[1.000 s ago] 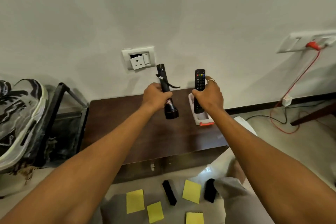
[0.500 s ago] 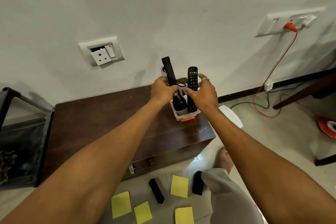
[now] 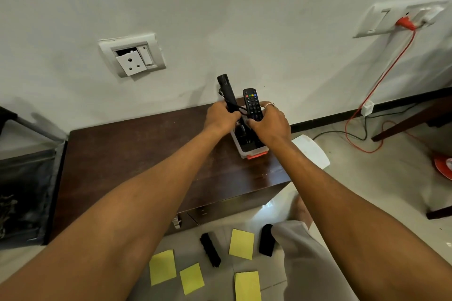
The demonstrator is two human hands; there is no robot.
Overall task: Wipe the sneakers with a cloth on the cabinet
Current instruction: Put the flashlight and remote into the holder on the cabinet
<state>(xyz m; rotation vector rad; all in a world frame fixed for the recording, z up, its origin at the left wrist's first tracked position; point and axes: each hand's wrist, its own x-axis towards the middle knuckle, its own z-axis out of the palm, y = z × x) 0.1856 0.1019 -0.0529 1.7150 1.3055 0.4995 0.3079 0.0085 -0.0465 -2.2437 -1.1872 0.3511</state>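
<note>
Gripping flashlight [image 3: 226,88] in left fingers [image 3: 220,111], right fingers [image 3: 266,105] clamped on remote [image 3: 252,102], holder [image 3: 236,141] beneath

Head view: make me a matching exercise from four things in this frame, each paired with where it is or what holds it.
Things:
1. flashlight
2. remote control
3. yellow notes
4. red plug

Places:
A. lying on the floor
B. in the wall switchboard
C. gripped by the left hand
D. gripped by the right hand

Pairs: 1-C, 2-D, 3-A, 4-B
</note>
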